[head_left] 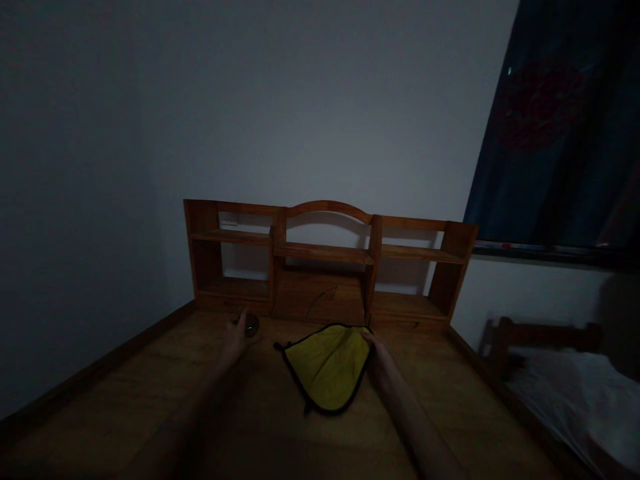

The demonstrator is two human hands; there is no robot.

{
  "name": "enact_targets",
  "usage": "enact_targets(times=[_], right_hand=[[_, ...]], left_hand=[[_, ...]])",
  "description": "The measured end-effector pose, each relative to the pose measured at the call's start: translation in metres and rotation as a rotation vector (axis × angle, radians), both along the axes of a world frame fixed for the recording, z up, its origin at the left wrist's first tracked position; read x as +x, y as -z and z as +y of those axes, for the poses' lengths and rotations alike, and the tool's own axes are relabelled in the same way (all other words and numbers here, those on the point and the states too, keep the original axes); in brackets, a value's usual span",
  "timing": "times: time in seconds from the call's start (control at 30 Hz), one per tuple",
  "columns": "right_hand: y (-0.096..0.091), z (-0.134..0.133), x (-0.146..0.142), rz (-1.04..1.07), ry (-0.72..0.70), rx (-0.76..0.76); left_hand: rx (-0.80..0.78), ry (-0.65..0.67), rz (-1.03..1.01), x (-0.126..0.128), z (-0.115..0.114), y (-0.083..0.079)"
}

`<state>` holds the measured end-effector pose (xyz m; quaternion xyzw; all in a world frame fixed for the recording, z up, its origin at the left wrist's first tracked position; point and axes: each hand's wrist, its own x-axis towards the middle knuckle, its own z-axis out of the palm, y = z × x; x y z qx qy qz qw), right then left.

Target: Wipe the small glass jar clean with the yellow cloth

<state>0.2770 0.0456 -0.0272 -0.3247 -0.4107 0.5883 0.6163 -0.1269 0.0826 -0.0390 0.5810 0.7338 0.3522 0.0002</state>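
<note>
My left hand (235, 337) is closed around a small round, dark, shiny object (251, 325), near the front of the shelf's left section. The dim light hides exactly what it is. My right hand (379, 353) grips the upper right corner of a yellow cloth (327, 367) with black edging. The cloth hangs and spreads out between my two arms, over the wooden tabletop (250, 413); whether its lower edge touches the wood I cannot tell.
A wooden shelf unit (325, 252) with several compartments stands at the back against a pale wall (320, 120). At right are a dark curtained window (560, 133), a wooden bed or chair frame (550, 333) and whitish plastic or fabric (575, 393). Raised edges border the tabletop.
</note>
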Motion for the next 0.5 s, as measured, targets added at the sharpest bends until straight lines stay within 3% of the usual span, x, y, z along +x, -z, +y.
enact_targets(times=[0.17, 0.27, 0.37, 0.5], right_hand=[[0.001, 0.002, 0.008, 0.001, 0.022, -0.005], [0.003, 0.004, 0.013, 0.004, 0.036, -0.030], [0.007, 0.007, 0.018, 0.058, 0.027, -0.045], [0.009, 0.010, 0.023, 0.096, 0.071, -0.039]], left_hand=[[-0.020, 0.038, -0.075, -0.012, 0.012, 0.008], [0.013, 0.025, -0.100, -0.006, 0.012, 0.007], [0.144, 0.154, -0.065, 0.026, 0.006, -0.004], [0.305, 0.538, -0.061, 0.098, -0.007, -0.027]])
